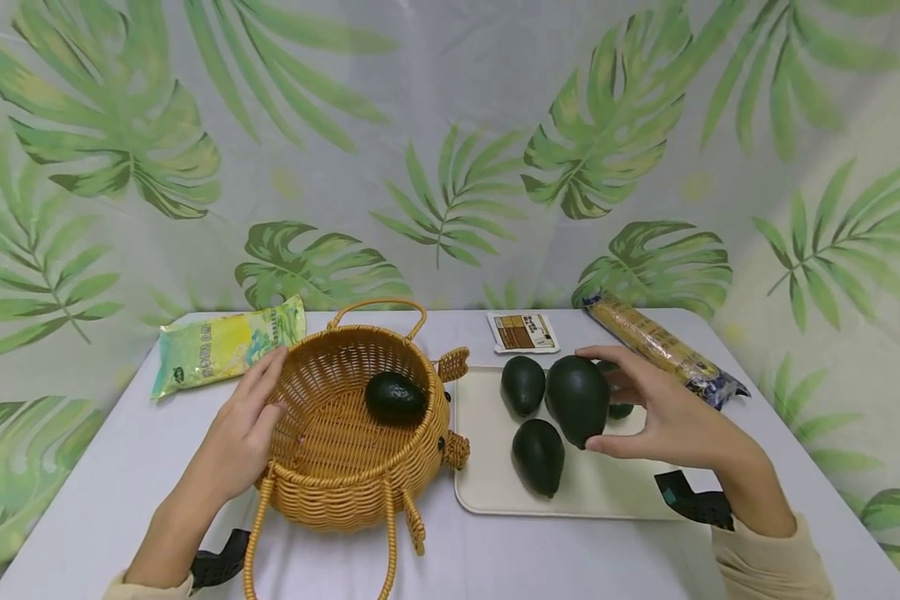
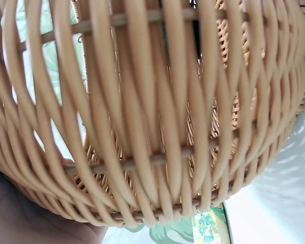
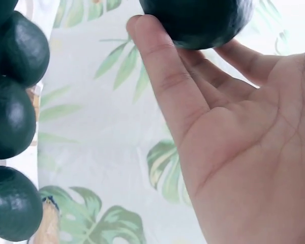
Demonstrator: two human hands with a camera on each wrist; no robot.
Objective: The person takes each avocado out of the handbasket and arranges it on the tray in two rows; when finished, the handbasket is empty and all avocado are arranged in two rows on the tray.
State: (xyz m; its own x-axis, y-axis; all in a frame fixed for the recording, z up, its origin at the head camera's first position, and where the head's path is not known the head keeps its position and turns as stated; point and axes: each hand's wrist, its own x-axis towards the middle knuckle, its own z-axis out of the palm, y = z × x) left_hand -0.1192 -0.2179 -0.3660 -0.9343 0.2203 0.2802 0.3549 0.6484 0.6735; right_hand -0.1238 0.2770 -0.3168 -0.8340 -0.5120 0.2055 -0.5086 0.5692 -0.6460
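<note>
A wicker basket [image 1: 345, 467] with a handle stands left of centre, and one dark green avocado [image 1: 395, 397] lies inside it. My left hand [image 1: 243, 425] rests flat against the basket's left wall [image 2: 157, 127], fingers straight. On the cream tray [image 1: 487, 492] lie two avocados [image 1: 523, 384] [image 1: 538, 455]. My right hand [image 1: 663, 412] grips a larger avocado [image 1: 577, 400] between thumb and fingers just above the tray. In the right wrist view that avocado [image 3: 198, 20] sits at my fingertips [image 3: 147, 35], with other avocados [image 3: 12, 117] at the left.
A yellow-green packet [image 1: 221, 343] lies at the back left. A small brown-labelled pack [image 1: 522, 331] and a long wrapped biscuit pack [image 1: 663, 348] lie behind the tray. Another avocado [image 1: 621, 410] is partly hidden behind my right hand. A leaf-print curtain hangs behind the table.
</note>
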